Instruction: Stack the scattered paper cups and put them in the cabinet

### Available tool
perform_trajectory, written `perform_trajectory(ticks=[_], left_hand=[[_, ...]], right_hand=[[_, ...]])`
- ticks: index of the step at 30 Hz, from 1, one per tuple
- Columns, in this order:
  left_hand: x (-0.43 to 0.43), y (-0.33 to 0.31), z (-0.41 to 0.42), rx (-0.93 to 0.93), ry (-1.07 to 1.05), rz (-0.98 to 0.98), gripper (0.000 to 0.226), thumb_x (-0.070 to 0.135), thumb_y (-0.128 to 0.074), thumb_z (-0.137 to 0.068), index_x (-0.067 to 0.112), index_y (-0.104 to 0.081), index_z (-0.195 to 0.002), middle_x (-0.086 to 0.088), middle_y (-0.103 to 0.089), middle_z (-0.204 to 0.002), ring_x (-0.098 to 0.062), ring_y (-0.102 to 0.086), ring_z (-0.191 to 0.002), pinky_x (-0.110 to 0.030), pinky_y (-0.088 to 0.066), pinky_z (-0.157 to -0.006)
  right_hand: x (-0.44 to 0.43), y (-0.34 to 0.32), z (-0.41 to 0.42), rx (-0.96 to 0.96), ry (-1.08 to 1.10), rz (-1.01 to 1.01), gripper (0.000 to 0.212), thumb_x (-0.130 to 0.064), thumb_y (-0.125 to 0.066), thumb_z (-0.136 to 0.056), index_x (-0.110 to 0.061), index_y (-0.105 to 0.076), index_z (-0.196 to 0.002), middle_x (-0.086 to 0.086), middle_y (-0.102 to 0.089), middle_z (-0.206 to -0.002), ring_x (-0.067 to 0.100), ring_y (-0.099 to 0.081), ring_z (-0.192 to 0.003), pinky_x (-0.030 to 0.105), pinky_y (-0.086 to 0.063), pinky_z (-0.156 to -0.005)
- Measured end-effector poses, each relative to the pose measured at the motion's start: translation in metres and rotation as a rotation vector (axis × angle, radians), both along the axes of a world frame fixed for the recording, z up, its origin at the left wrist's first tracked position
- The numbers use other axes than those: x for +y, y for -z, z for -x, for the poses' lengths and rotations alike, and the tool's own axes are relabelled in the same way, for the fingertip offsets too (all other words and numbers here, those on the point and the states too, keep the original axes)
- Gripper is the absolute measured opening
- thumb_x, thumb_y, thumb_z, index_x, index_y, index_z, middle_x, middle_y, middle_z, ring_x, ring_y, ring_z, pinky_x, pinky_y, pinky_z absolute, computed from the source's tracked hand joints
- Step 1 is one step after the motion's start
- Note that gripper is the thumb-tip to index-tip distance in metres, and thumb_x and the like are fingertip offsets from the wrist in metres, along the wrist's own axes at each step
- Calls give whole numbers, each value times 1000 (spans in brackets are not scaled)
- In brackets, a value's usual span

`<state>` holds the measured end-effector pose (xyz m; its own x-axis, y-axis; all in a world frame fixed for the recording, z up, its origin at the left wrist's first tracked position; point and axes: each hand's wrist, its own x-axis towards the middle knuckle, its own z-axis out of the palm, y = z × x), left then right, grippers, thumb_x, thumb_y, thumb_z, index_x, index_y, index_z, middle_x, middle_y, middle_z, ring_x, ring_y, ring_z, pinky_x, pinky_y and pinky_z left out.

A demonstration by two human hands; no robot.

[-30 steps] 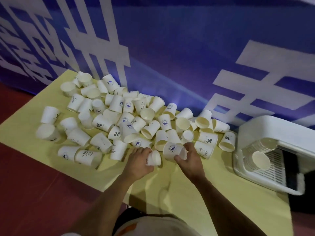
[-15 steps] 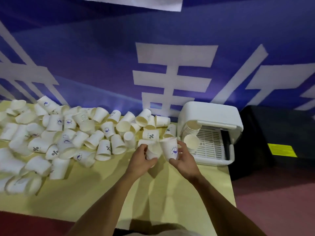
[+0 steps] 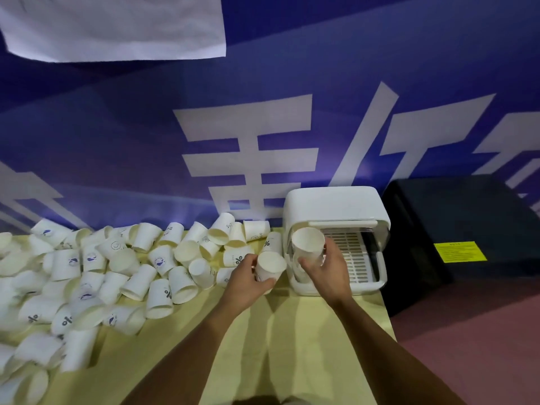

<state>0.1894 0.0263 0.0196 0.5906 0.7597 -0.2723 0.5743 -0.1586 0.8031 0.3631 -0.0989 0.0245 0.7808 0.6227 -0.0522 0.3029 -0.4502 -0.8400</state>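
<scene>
The left hand [image 3: 247,280] is wrapped around the left cup [image 3: 270,268], a white paper cup with its open mouth facing the camera, held just above the yellow table [image 3: 295,340] near the middle of the frame. Just to the right of it, the right hand [image 3: 328,270] grasps the right cup [image 3: 308,244], fingers curled round its side, mouth also turned toward the camera. This cup is raised in front of the open left side of the white cabinet [image 3: 336,206]. The cabinet stands at the table's far right corner, and its slatted rack [image 3: 356,258] shows inside the opening to the right of the hand. What lies in the cabinet behind the right cup cannot be made out. The two held cups are close together but not nested. The loose cups [image 3: 131,273] lie in a heap across the left half of the table, most tipped on their sides, some printed with a percent sign or a small blue mark. Behind the table hangs a blue backdrop [image 3: 292,83] with large white characters, and a paper sheet [image 3: 117,24] is fixed to it at the upper left of the frame. A black box [image 3: 467,217] with a yellow label [image 3: 460,251] stands to the right of the cabinet, on a reddish floor [image 3: 482,346].
</scene>
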Motion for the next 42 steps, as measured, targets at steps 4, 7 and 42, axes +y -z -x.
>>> perform_trajectory(ticks=[4,7,42], left_hand=[[9,5,-3,16,9,24,60,37,-83,-71,31,-49,-120,11,-61,-117,-15,-62,-105,-40,-58,-84],[12,7,-5,19,22,60,65,43,-81,-68,35,-48,-124,12,-60,-119,-14,-61,-107,-45,-59,-85],[-3,-26,-27,-134,23,-79,61,38,-83,-69,31,-57,-124,18,-67,-107,2,-62,-99,-30,-55,-88]], right_hand=[[5,9,1,24,18,79,65,-51,-77,-73,-31,-48,-127,-5,-66,-116,22,-62,-107,45,-54,-90],[5,20,1,-41,13,145,69,-52,-76,-68,-24,-54,-127,-1,-61,-118,25,-55,-112,47,-49,-94],[8,-29,28,105,-153,-34,47,-59,-77,-77,-48,-56,-118,-28,-64,-100,-6,-60,-94,23,-52,-79]])
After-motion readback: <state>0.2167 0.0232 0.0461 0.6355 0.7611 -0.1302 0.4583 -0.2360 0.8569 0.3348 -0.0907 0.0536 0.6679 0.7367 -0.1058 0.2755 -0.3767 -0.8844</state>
